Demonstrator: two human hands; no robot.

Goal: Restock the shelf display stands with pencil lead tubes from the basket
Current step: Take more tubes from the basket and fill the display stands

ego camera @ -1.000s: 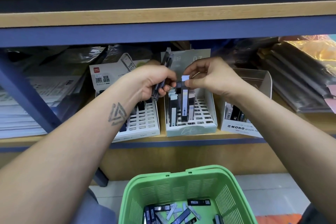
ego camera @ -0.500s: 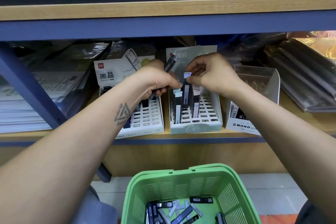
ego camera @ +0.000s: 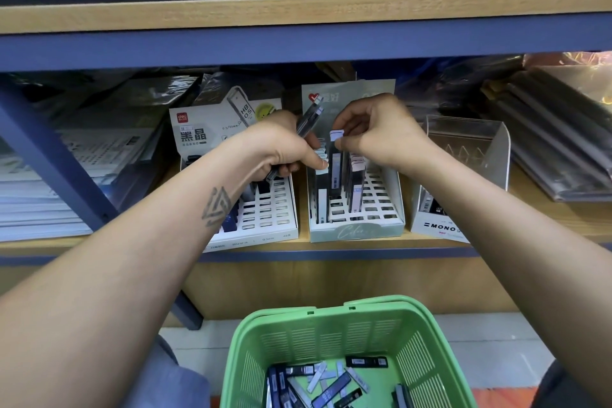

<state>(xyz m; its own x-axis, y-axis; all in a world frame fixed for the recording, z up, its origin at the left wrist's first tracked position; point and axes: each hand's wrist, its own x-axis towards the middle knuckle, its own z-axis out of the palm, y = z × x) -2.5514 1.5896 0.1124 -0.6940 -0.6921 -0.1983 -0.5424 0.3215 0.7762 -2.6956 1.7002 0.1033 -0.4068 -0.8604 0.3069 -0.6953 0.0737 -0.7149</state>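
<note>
My left hand grips a small bundle of dark lead tubes that sticks up above its fingers. My right hand pinches the white cap of one lead tube standing upright in the pale green display stand, among several other tubes set in its slots. A white grid display stand with a few dark tubes sits to the left, partly behind my left arm. Below, the green basket holds several loose tubes.
A MONO box with a clear plastic stand sits right of the green stand. Stacks of wrapped stationery fill both shelf ends. A blue shelf post slants at left. The shelf above hangs low over the stands.
The view has shifted slightly. My right hand has lowered the pinched tube a little into the green stand. My left hand keeps holding its bundle in about the same place.
</note>
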